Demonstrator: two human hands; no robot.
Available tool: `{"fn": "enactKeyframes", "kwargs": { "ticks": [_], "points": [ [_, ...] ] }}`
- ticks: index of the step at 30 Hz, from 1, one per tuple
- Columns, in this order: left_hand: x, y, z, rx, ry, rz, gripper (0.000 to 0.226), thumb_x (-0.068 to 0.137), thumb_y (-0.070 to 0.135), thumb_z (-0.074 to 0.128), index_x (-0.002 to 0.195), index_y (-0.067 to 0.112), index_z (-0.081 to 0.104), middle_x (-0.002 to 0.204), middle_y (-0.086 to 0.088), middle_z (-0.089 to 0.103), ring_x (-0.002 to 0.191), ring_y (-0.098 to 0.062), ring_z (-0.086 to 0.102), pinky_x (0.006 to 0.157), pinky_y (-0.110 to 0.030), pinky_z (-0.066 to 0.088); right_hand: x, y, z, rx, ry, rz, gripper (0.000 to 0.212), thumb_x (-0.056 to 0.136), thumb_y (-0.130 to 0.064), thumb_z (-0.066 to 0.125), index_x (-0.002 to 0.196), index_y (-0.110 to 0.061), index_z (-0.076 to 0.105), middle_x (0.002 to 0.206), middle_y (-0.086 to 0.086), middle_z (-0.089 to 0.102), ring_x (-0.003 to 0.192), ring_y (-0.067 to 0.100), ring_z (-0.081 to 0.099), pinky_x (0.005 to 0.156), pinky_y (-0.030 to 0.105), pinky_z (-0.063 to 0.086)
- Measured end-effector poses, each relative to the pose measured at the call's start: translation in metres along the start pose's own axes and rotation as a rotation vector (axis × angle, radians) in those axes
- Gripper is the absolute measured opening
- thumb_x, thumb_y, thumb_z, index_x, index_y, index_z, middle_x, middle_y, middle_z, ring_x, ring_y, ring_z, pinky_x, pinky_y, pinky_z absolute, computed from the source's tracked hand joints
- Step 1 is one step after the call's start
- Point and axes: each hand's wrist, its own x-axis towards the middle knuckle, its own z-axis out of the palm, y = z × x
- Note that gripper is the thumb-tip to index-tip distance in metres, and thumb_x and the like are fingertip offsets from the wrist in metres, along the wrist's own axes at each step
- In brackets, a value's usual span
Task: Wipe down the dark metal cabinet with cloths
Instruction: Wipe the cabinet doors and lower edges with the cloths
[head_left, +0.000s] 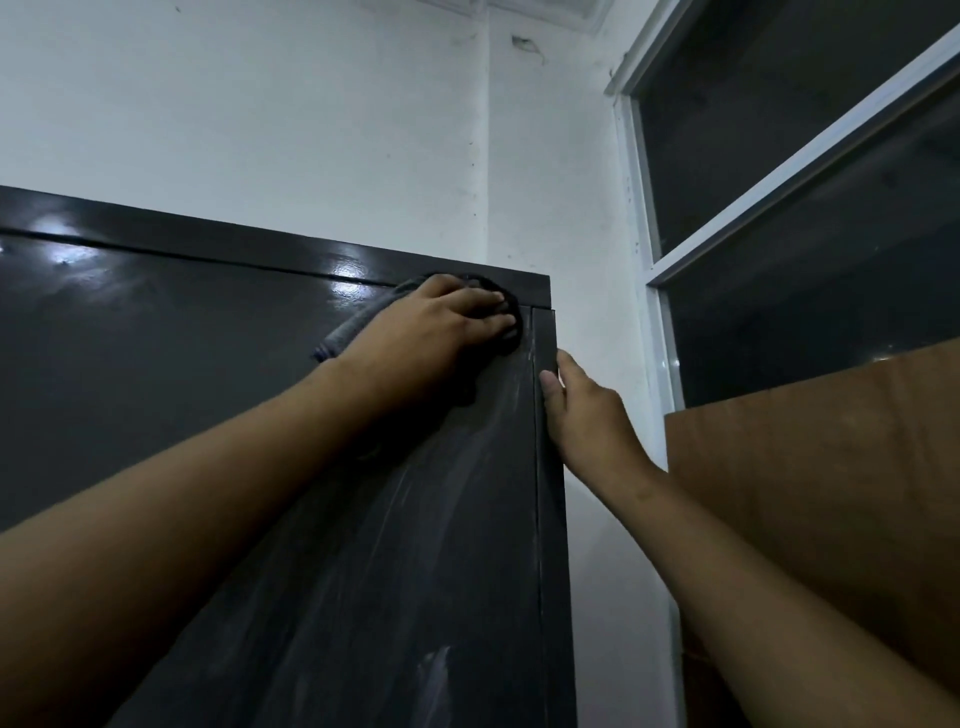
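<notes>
Flat on a dark grey cloth (347, 333), the left hand (441, 327) presses it with fingers laid out nearly straight and close together against the front of the dark metal cabinet (208, 374), right under the top rail near the cabinet's upper right corner, at centre frame. Cloth bunches out above and left of the hand. Just right and lower, the right hand (587, 415) holds the cabinet's right edge, thumb on the front face and fingers round the side (their tips are hidden). Pale streaks run down the door below both hands. A white wall (311, 130) rises behind; a window (805, 182) and a brown board (831, 493) fill the right of the frame.
</notes>
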Motion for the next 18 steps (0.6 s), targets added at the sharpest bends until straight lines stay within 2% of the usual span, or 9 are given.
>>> {"fn": "enactKeyframes", "kwargs": {
  "ticks": [4, 7, 10, 12, 14, 15, 18],
  "points": [
    [-0.001, 0.011, 0.013, 0.069, 0.063, -0.012, 0.062, 0.094, 0.033, 0.062, 0.152, 0.026, 0.041, 0.157, -0.001, 0.038, 0.135, -0.033, 0.038, 0.114, -0.038, 0.03, -0.006, 0.0, 0.004, 0.049, -0.003, 0.014, 0.049, 0.108, -0.044, 0.026, 0.152, -0.025, 0.031, 0.116, 0.011, 0.065, 0.095, 0.024, 0.061, 0.077, 0.027, 0.041],
    [-0.013, 0.014, 0.017, 0.077, 0.046, 0.073, 0.059, 0.091, 0.031, 0.059, 0.148, 0.023, 0.048, 0.152, -0.002, 0.046, 0.128, -0.033, 0.046, 0.11, -0.039, 0.036, -0.008, 0.003, 0.008, 0.076, 0.028, 0.014, 0.051, 0.107, -0.045, 0.026, 0.152, -0.023, 0.033, 0.119, 0.012, 0.066, 0.105, 0.03, 0.063, 0.078, 0.027, 0.041],
    [-0.034, 0.024, 0.017, 0.062, 0.036, 0.202, 0.054, 0.092, 0.029, 0.041, 0.143, 0.021, 0.054, 0.148, -0.001, 0.051, 0.123, -0.028, 0.049, 0.109, -0.034, 0.034, -0.013, 0.003, 0.013, 0.116, 0.045, 0.017, 0.049, 0.108, -0.044, 0.025, 0.15, -0.021, 0.035, 0.119, 0.01, 0.066, 0.111, 0.031, 0.063, 0.08, 0.03, 0.045],
    [-0.055, 0.028, 0.016, 0.033, -0.005, 0.276, 0.055, 0.091, 0.03, 0.037, 0.142, 0.023, 0.054, 0.148, 0.002, 0.051, 0.124, -0.023, 0.044, 0.11, -0.029, 0.028, -0.016, 0.001, 0.016, 0.17, 0.02, 0.05, 0.05, 0.108, -0.044, 0.024, 0.153, -0.022, 0.032, 0.132, 0.009, 0.061, 0.122, 0.029, 0.057, 0.091, 0.03, 0.043],
    [-0.074, 0.028, 0.016, 0.021, -0.07, 0.342, 0.055, 0.093, 0.034, 0.036, 0.146, 0.027, 0.05, 0.152, 0.006, 0.046, 0.13, -0.021, 0.041, 0.114, -0.028, 0.026, -0.02, 0.0, 0.013, 0.285, -0.051, 0.109, 0.052, 0.108, -0.046, 0.024, 0.157, -0.029, 0.023, 0.152, 0.001, 0.045, 0.139, 0.022, 0.043, 0.111, 0.033, 0.036],
    [-0.08, 0.026, 0.014, 0.025, -0.1, 0.375, 0.055, 0.094, 0.036, 0.036, 0.147, 0.03, 0.048, 0.154, 0.008, 0.043, 0.133, -0.019, 0.04, 0.115, -0.028, 0.025, -0.021, 0.001, 0.01, 0.338, -0.093, 0.121, 0.052, 0.108, -0.047, 0.025, 0.157, -0.033, 0.022, 0.155, -0.004, 0.041, 0.141, 0.018, 0.039, 0.116, 0.036, 0.033],
    [-0.074, 0.014, 0.006, 0.036, -0.152, 0.433, 0.051, 0.097, 0.036, 0.036, 0.146, 0.032, 0.049, 0.153, 0.011, 0.044, 0.136, -0.017, 0.039, 0.113, -0.024, 0.024, -0.026, 0.006, 0.004, 0.374, -0.16, 0.11, 0.048, 0.106, -0.049, 0.034, 0.152, -0.036, 0.032, 0.146, -0.01, 0.05, 0.132, 0.013, 0.048, 0.112, 0.041, 0.041]
  ]
}}
